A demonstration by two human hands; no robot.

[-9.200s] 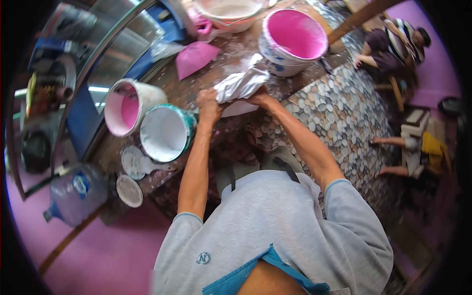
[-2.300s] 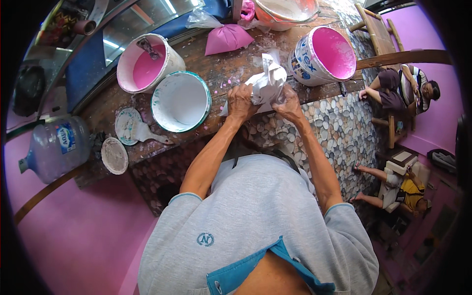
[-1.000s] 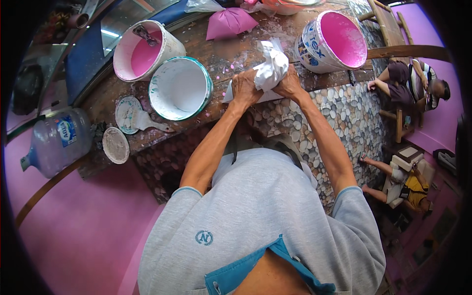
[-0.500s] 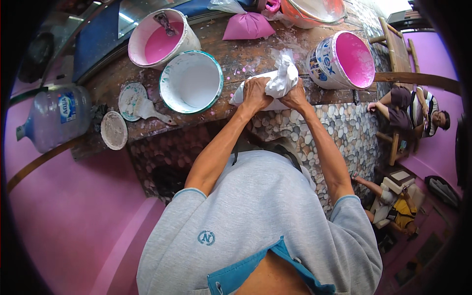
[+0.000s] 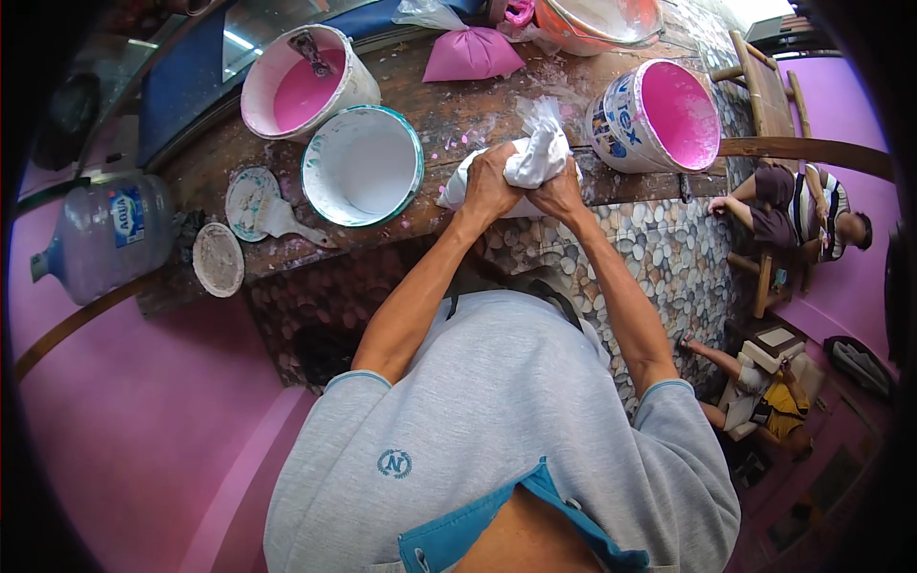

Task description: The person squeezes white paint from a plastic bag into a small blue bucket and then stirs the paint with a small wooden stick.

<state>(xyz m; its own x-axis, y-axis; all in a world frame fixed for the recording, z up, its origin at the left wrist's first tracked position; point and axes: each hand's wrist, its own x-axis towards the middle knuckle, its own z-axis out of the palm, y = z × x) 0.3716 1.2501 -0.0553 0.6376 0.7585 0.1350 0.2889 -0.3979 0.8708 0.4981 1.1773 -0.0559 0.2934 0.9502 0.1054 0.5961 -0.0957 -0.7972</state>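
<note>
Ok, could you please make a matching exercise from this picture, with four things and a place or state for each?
1. white bag
2. pink bag
3. green-rimmed bucket
4. large water bottle

A. at the picture's far left
B. white inside, open at the top
C. gripped by the person's fingers
D. on the table, near the picture's top edge

Pairs: 1-C, 2-D, 3-B, 4-A
</note>
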